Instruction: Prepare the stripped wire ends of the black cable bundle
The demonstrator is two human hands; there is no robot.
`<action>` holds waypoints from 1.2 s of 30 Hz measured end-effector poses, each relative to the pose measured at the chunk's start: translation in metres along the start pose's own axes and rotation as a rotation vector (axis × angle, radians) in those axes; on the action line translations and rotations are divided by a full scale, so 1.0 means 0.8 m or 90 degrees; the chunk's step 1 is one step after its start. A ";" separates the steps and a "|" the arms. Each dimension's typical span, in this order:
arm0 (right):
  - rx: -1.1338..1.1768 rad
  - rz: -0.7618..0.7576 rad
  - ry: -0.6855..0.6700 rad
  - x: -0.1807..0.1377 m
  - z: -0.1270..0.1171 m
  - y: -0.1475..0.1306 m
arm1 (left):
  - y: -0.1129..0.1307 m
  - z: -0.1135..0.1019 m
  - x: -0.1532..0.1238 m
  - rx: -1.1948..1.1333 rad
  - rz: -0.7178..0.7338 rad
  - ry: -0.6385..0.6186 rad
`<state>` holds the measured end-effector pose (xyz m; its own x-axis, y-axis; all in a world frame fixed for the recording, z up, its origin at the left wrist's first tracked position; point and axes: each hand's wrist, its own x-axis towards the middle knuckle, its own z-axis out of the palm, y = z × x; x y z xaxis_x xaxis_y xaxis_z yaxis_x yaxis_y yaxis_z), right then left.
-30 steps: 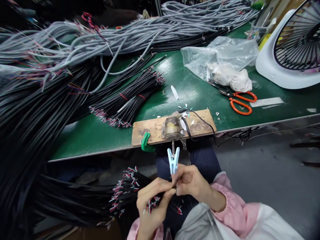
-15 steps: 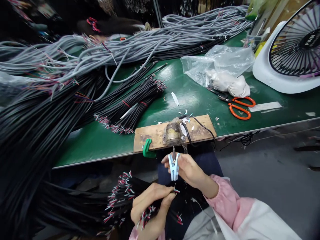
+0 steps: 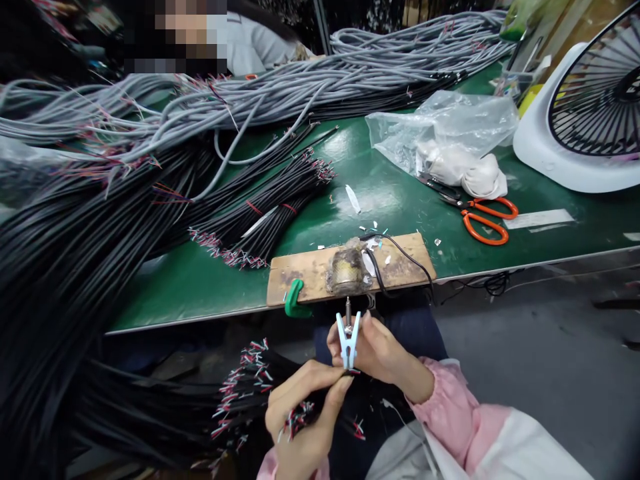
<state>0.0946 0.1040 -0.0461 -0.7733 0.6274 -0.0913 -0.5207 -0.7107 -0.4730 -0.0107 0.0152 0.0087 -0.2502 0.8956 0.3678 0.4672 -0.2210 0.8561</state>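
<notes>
My right hand [image 3: 380,350] grips a light blue clothespin [image 3: 349,338], held upright just below the metal tip [image 3: 348,308] that sticks out of the taped motor [image 3: 347,269] on the wooden board [image 3: 310,270]. My left hand [image 3: 305,417] is closed on a bundle of black cables [image 3: 250,393] with red and white stripped ends, its thumb and forefinger pinching one cable end right under the clothespin. Both hands sit below the table edge, over my lap.
A green table [image 3: 390,193] carries big heaps of black cables [image 3: 65,253] and grey cables [image 3: 280,93], orange-handled scissors [image 3: 480,213], a plastic bag [image 3: 445,133] and a white fan [image 3: 585,100]. A green clamp [image 3: 294,299] holds the board. Another person sits across the table at the far left.
My right hand lifted the clothespin up toward the metal tip, then settled slightly lower. My left hand stayed low with the bundle and brought one cable end up to the clothespin.
</notes>
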 end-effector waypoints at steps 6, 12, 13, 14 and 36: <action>-0.031 -0.034 0.055 -0.026 -0.029 0.014 | 0.003 -0.002 -0.003 -0.001 0.004 -0.006; -0.283 -0.158 0.044 -0.076 -0.021 0.012 | 0.006 -0.006 -0.017 -0.010 -0.055 -0.025; -0.321 -0.172 0.044 -0.082 -0.018 0.012 | 0.004 -0.005 -0.021 -0.018 -0.078 -0.040; -0.370 -0.184 0.051 -0.086 -0.014 0.013 | 0.002 -0.003 -0.026 -0.027 -0.105 -0.059; -0.618 -0.184 -0.019 -0.097 0.003 0.011 | -0.022 -0.010 -0.083 -0.114 -0.243 -0.051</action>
<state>0.1495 0.0483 -0.0413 -0.6800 0.7167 0.1549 -0.1800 0.0416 -0.9828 -0.0088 -0.0434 -0.0279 -0.3066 0.9518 -0.0117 0.1975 0.0756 0.9774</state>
